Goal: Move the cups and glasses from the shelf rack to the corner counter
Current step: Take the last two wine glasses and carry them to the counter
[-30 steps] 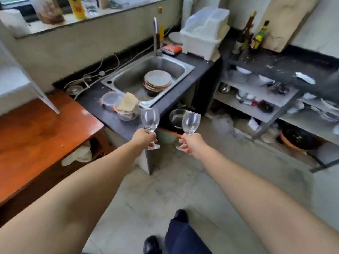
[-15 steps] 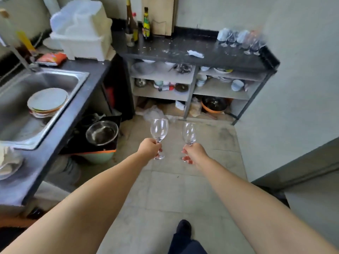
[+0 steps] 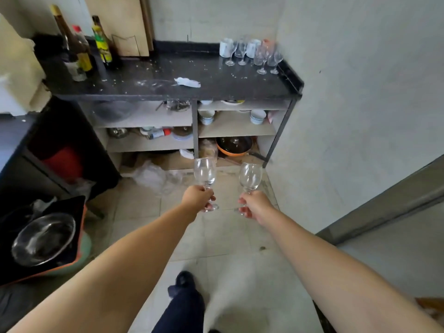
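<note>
left hand (image 3: 197, 197): fingers curled round the stem of a clear wine glass (image 3: 205, 174), held upright with its bowl just above the fist and its foot showing below the fingers
right hand (image 3: 255, 203): grips the stem of a second wine glass (image 3: 250, 177), upright, bowl above the hand, foot partly hidden under the fingers
the two glasses: side by side, near each other but apart, both over the tiled floor (image 3: 225, 239)
corner counter (image 3: 168, 78): dark top, well ahead of and above both hands, against the wall
glasses on the counter (image 3: 262, 56): a cluster of stemmed glasses and white cups (image 3: 225, 47) at the far right corner, beyond the right hand
bottles (image 3: 81, 46): standing at the counter's far left, ahead of the left hand
shelves under the counter (image 3: 235, 129): bowls and pans, straight ahead of both hands
steel bowl (image 3: 43, 239): low, off to the left of the left arm
</note>
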The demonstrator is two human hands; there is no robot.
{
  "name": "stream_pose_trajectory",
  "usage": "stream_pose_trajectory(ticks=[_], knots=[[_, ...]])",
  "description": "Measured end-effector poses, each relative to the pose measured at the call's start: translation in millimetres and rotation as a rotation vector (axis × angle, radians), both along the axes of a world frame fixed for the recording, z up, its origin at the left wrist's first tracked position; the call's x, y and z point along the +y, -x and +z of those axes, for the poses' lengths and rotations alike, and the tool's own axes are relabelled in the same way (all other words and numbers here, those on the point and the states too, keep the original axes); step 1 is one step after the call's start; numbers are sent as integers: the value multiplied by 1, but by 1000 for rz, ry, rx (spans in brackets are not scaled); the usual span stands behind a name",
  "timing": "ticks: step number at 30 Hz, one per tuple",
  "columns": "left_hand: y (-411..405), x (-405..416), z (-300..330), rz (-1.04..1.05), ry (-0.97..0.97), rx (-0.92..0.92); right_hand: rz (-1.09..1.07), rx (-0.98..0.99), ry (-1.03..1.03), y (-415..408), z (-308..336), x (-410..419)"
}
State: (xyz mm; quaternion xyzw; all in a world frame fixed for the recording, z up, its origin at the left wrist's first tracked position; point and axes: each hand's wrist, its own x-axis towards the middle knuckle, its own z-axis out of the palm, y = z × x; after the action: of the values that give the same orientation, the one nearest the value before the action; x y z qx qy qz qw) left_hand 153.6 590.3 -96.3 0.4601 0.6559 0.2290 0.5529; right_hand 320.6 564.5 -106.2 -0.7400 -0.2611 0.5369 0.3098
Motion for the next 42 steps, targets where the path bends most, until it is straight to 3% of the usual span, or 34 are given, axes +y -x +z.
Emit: stream_pose_trajectory(ticks=[8,12,20,35,42], knots=[[-30,166,12,-132,64,-132,-68,39,-21,-33,10,153],[-40,259,27,-256,72,-104,-54,55,-53,-45,32,232],[-76,399,26,-276,91,-111,-121,129,-45,-83,40,369],[-175,678,15,61,160,-172,-28,170,27,-194,32,682],[-204,779,-8,56,171,-176,-71,162,70,-217,6,778]])
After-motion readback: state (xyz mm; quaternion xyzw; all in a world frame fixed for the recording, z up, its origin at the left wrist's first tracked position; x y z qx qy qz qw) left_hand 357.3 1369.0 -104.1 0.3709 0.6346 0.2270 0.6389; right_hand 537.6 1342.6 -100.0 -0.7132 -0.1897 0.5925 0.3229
